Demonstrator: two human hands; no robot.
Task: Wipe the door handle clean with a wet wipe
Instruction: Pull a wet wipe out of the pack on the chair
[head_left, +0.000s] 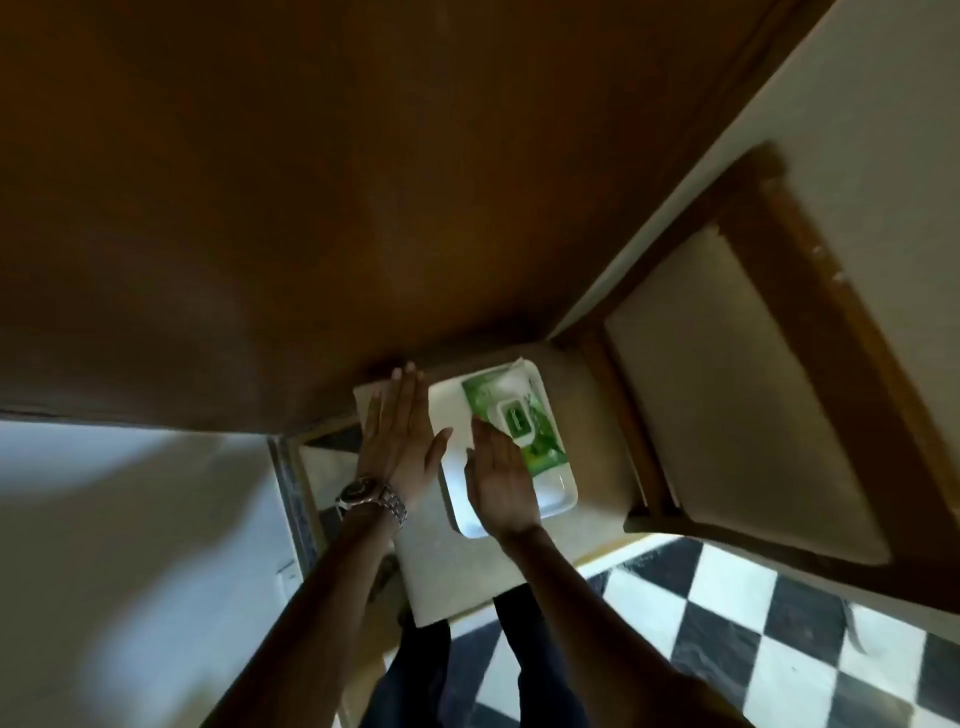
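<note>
A green pack of wet wipes with a white flip lid lies in a white tray on a pale stool or small table at the foot of a brown wooden door. My left hand, with a metal watch on the wrist, is held flat with fingers extended, left of the tray. My right hand hovers flat over the tray, fingertips near the pack's left edge. Both hands hold nothing. No door handle is in view.
A wooden door frame and cream wall run along the right. Black and white checkered floor tiles lie at the lower right. A white wall fills the lower left. My legs in dark trousers stand below the stool.
</note>
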